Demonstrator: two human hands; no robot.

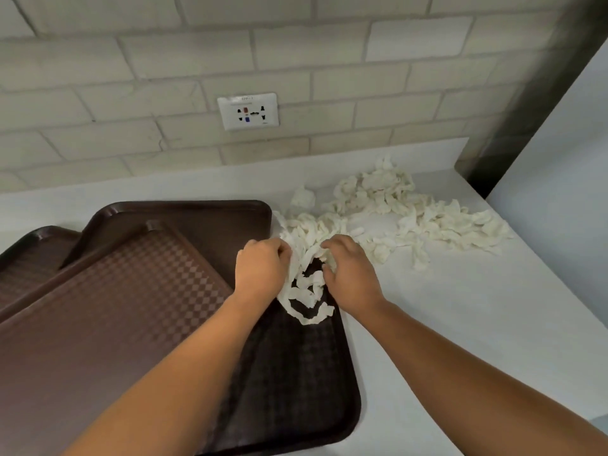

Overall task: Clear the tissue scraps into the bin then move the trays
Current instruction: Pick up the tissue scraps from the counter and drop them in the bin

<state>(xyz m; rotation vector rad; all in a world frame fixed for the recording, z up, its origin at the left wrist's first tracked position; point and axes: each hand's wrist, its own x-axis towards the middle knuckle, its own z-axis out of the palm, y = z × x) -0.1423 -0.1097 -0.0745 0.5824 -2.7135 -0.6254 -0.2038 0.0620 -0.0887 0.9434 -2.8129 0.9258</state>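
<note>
Countertop (pixel 444 324): L hand (pixel 261 268), R hand (pixel 350 274) curled round tissue scraps (pixel 307 291).

Far wall of pale beige brick-pattern tiles (pixel 98 77). White rectangular wall socket plate (pixel 247 111), centre. White smooth countertop (pixel 460 324) below. Dark grey vertical column (pixel 533 103), far right; pale flat panel (pixel 559 199) beside it.

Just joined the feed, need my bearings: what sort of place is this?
Likely a canteen or pantry counter: stacked brown serving trays lie on a white countertop, tissue scraps are strewn beside them, and a tiled wall with a power socket stands behind.
</note>
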